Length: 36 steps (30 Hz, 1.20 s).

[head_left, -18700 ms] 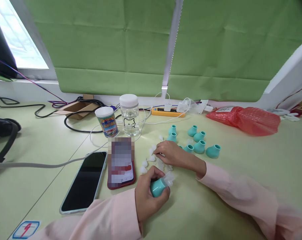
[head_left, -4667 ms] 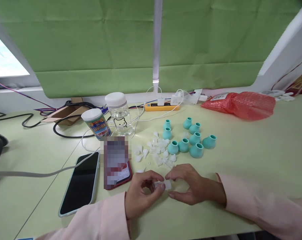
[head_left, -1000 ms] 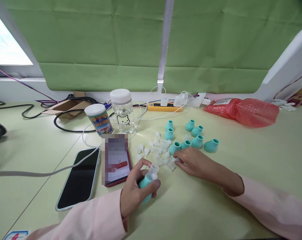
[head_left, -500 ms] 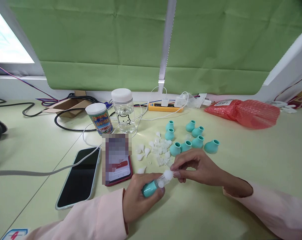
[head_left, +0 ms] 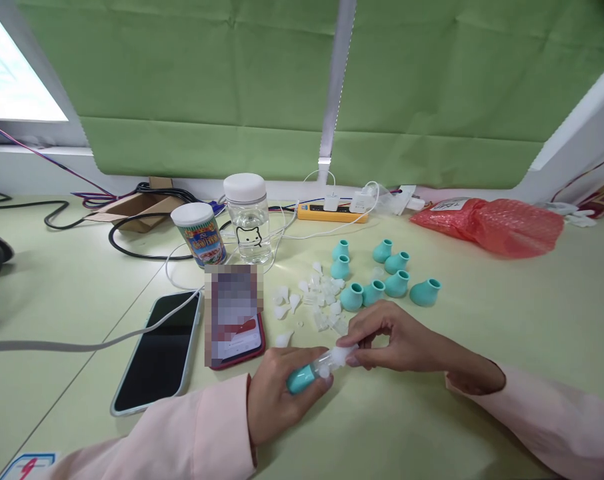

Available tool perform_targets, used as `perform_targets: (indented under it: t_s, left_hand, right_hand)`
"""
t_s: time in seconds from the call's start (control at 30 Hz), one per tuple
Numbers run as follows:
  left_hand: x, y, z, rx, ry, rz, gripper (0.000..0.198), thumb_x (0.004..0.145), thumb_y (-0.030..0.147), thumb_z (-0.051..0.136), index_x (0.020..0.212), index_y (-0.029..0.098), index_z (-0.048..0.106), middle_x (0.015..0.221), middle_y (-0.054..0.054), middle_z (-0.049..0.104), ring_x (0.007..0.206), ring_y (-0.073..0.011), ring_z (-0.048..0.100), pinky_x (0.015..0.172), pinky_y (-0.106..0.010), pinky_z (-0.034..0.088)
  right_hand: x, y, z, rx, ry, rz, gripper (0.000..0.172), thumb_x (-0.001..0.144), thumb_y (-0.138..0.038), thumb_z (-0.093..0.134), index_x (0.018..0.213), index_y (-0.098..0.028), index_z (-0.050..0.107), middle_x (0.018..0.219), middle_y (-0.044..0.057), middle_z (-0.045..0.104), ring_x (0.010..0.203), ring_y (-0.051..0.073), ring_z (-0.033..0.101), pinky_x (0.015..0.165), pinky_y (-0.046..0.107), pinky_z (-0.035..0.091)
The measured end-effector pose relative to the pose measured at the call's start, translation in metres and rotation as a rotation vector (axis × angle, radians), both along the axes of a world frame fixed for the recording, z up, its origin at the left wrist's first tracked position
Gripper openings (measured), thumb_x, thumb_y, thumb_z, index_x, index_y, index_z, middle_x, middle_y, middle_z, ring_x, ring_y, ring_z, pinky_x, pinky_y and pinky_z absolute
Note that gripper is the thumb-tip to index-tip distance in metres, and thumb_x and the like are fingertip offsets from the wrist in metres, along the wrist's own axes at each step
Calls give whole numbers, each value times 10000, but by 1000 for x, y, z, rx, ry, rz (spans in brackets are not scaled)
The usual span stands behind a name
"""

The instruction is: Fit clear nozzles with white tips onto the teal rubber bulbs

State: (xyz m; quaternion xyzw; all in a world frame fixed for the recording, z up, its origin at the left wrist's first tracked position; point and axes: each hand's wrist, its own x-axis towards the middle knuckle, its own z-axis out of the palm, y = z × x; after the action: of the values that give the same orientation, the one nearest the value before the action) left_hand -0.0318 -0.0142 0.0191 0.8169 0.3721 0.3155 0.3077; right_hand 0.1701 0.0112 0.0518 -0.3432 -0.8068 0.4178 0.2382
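My left hand (head_left: 285,393) is closed around a teal rubber bulb (head_left: 301,380) that has a clear plastic tube (head_left: 326,364) at its end. A whitish translucent tip (head_left: 340,355) sits at the tube's far end. Thumb and fingertips of my right hand (head_left: 389,337) pinch that tip from the right. Just beyond both hands lie several small white and clear plastic pieces (head_left: 322,291), some of them pointed nozzles. Several more teal bulbs (head_left: 352,297) stand behind my right hand, their round openings facing up.
A black-screened phone (head_left: 157,353) and a red-cased phone (head_left: 237,353) lie left of my hands. Behind them stand a labelled canister (head_left: 202,237) and a clear water bottle (head_left: 249,223). Cables run to a yellow power strip (head_left: 327,213). A red bubble-wrap bag (head_left: 507,227) lies back right.
My right fingers have shifted slightly and now cover more of the whitish tip. The bulb and tube have moved a little to the right with my left hand.
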Motion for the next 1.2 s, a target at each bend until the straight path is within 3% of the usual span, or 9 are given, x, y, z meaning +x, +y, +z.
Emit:
perform_targets:
  t_s: [0.23,0.7,1.1,1.2]
  left_hand:
    - [0,-2,-2,11,58,-21,182,781,215,505,878,154,647,621,-17,624,512,-119,530,484,-200,346]
    - [-1,-5,-9,75,41,-40,230,818,271,434,851,158,632,574,-21,585,512,-127,526,486,-207,365]
    - [-1,-9,-8,188,30,-40,209,799,251,463,907,152,611,528,-9,553,471,-123,506,459,-211,368]
    - [-3,-10,-14,205,-33,-12,240,780,262,493,975,167,595,603,-24,607,526,-138,545,512,-225,419]
  right_hand:
    - [2,4,-2,-93,-74,66,233,728,-317,597,876,-158,680,554,13,595,479,74,517,451,175,419]
    - [-5,0,-23,-477,198,4,159,664,-248,662,732,-105,677,586,28,609,515,89,580,499,186,477]
    - [-9,-7,-19,-553,296,5,105,631,-202,683,682,-113,661,570,10,618,474,87,585,461,186,493]
    - [-10,-12,-12,-354,261,-23,72,625,-158,681,688,-124,671,547,15,626,457,94,582,428,182,480]
